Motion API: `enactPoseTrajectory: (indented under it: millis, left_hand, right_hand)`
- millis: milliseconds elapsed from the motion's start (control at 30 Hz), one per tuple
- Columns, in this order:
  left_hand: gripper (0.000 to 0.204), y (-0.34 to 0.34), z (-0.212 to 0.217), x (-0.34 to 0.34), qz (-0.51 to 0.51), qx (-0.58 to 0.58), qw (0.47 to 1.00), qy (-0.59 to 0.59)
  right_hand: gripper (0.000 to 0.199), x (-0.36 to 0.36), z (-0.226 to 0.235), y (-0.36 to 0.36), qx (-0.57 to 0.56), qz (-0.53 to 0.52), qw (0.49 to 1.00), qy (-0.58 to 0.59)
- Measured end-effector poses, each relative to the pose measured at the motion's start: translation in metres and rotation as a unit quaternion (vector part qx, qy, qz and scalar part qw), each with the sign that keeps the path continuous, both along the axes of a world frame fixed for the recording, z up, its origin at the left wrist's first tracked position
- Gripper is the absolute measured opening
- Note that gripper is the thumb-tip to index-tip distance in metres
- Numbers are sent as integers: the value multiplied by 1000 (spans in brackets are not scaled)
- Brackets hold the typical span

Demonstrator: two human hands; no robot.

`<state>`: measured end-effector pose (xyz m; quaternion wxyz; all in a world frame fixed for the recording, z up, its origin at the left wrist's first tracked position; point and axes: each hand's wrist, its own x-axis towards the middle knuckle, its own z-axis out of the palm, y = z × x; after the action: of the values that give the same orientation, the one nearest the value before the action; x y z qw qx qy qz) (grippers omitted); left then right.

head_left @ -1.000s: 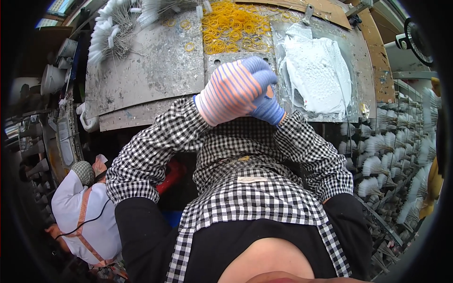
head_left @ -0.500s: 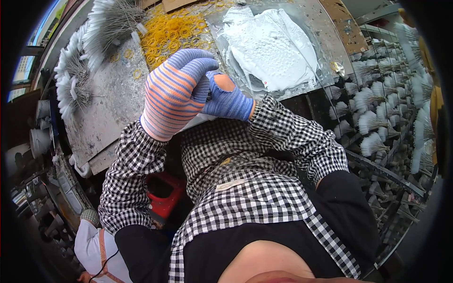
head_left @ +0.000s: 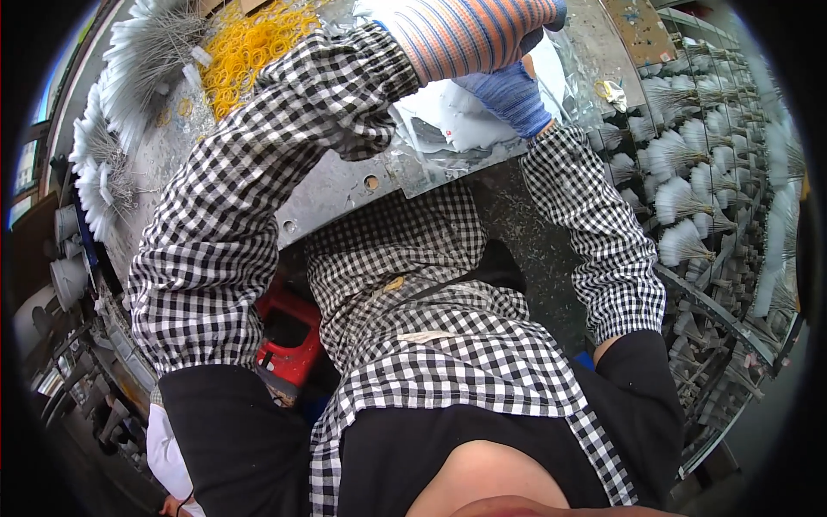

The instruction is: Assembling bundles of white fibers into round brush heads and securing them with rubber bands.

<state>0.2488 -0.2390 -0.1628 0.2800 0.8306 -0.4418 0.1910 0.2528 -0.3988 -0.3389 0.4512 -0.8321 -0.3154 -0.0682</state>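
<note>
My left hand (head_left: 469,36), in an orange-and-blue striped knit glove, reaches across to the right at the top edge of the view. Its fingers bend down beside my right hand (head_left: 510,93), which wears a blue knit glove with bare skin showing through a gap. Both hands look closed and sit close together. Whatever is between them is hidden by the left glove. Below them lies a white plastic sheet or bag (head_left: 461,127) on clear film, partly covered by my hands.
Yellow rubber bands (head_left: 250,56) lie heaped on the worktable (head_left: 336,194). Bundles of white-tufted wire stems (head_left: 146,65) are at the left. A rack of similar white tufts (head_left: 680,202) stands at the right. A red stool (head_left: 293,336) is below the table.
Both hands have moved up and to the right, from in front of the table edge to over the white plastic. My left forearm now stretches across the table.
</note>
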Motion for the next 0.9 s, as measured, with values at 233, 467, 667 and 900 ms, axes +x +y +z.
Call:
enactPoseTrajectory:
  millis: [233,467,667,900]
  left_hand:
    - [16,7,1,-4,28,28,999,25]
    - [17,5,0,-10,25,-7,1000,-17]
    - [17,18,-7,-14,45,-19,998,-28]
    - [18,15,-5,-15,48,-22,998,-26]
  right_hand:
    - [41,10,-36,-8,-87,36,988,-124]
    - [37,8,-27,-15,-133,28,988,-78]
    - [37,0,2,5,-156,43,985,58]
    - [43,-3,-1,3,-28,33,984,175]
